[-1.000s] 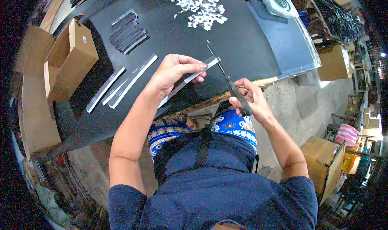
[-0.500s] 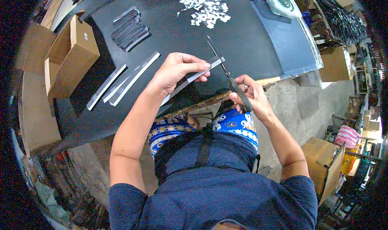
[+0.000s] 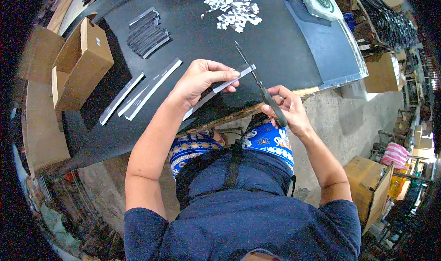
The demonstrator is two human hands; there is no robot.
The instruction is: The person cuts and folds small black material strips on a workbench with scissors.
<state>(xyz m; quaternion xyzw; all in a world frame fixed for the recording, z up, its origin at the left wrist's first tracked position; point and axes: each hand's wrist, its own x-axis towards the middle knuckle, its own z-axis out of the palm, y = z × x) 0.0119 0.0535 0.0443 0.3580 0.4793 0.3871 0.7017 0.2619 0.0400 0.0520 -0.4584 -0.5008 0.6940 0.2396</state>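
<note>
Between its thumb and fingers my left hand [image 3: 206,79] pinches a narrow grey-and-white strip [image 3: 207,98], whose far end sticks out to the right. My right hand [image 3: 289,110] is wrapped round the dark handles of the scissors [image 3: 264,93]. Their blades point up and to the left, with the strip's end at them; whether the blades are closed cannot be told. Several longer strips [image 3: 154,89] lie on the black tabletop [image 3: 193,36] left of my left hand. Beyond them is a stack of dark strips [image 3: 148,35]. A heap of small white and grey cut pieces [image 3: 236,11] lies at the far side.
An open cardboard box [image 3: 87,61] stands at the left of the table. At the far right corner a plastic container [image 3: 321,3] holds a green coil. The table's near edge [image 3: 229,117] runs just below my hands. Another carton [image 3: 367,183] is on the floor at the right.
</note>
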